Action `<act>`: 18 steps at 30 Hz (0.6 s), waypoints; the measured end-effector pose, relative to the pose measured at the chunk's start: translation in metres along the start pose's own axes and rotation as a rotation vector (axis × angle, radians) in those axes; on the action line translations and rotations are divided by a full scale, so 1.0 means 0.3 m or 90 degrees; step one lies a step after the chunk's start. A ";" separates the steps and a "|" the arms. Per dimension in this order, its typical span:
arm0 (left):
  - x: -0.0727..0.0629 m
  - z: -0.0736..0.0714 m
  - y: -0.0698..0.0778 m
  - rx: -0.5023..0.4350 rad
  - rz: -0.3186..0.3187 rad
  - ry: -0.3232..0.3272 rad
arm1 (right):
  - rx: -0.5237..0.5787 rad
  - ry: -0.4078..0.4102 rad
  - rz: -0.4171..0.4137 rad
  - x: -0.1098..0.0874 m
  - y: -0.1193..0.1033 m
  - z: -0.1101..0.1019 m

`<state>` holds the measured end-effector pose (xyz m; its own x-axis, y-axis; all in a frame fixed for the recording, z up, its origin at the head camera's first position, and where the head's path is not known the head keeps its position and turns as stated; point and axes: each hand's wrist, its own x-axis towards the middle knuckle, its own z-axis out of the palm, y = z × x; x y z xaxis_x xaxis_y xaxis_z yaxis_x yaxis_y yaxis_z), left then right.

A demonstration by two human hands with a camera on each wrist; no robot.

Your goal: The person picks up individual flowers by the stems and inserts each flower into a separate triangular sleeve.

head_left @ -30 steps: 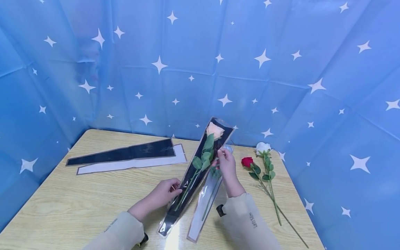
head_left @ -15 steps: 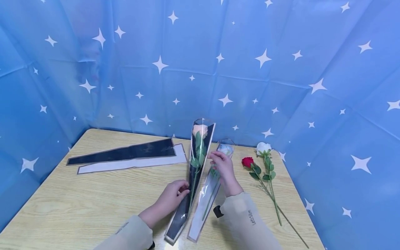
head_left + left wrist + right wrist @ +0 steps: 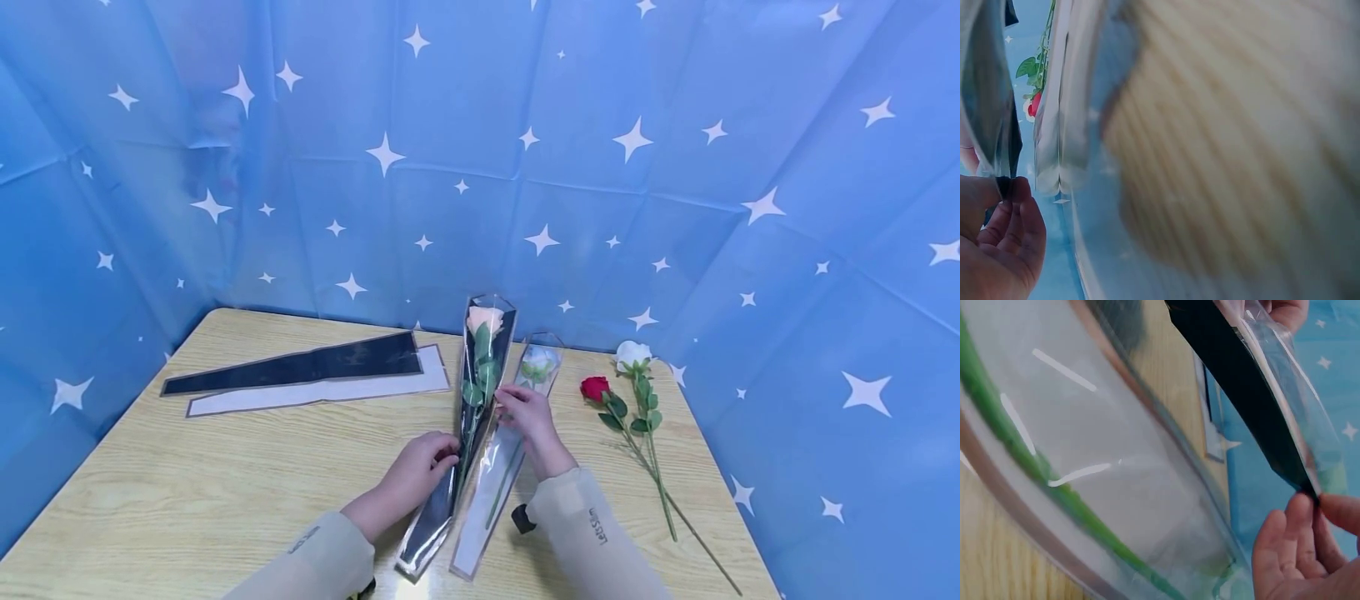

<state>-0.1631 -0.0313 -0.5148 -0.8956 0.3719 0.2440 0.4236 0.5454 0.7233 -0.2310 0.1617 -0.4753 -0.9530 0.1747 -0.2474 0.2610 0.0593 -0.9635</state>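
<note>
A pale pink rose [image 3: 485,319] with green leaves lies inside a clear-fronted flower sleeve [image 3: 427,537] with a black back. My left hand [image 3: 416,473] pinches this sleeve's left edge below the middle; in the left wrist view the thumb and forefinger of the left hand [image 3: 1007,234] close on the dark edge. Higher up, my right hand [image 3: 528,419] pinches the right edge, and in the right wrist view the right hand [image 3: 1304,544] has thumb and fingertips together on it. Beneath the right hand lies a white-backed sleeve [image 3: 472,546] holding a bluish-white rose [image 3: 538,362].
A flat black sleeve [image 3: 300,367] overlaps a flat white sleeve [image 3: 322,393] at the table's back left. On the right, a red rose [image 3: 595,389] and a white rose [image 3: 632,355] lie with stems crossed. A blue starry curtain [image 3: 480,167] stands behind the wooden table [image 3: 187,500].
Both hands have brought the black sleeve with the pink rose leftward and lower, turning it more upright in view beside the white sleeve. The bluish-white rose has come into fuller view.
</note>
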 end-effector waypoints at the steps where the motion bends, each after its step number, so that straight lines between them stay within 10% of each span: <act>1: 0.002 0.002 0.000 0.001 -0.003 -0.001 | -0.001 0.000 0.003 0.002 0.004 -0.002; 18: 0.010 0.001 0.026 0.041 -0.088 -0.001 | -0.039 -0.016 0.097 0.050 0.041 -0.052</act>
<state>-0.1624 -0.0256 -0.5087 -0.9458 0.2913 0.1436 0.3039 0.6380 0.7075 -0.2396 0.1805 -0.4892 -0.9050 0.1617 -0.3935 0.4111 0.0943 -0.9067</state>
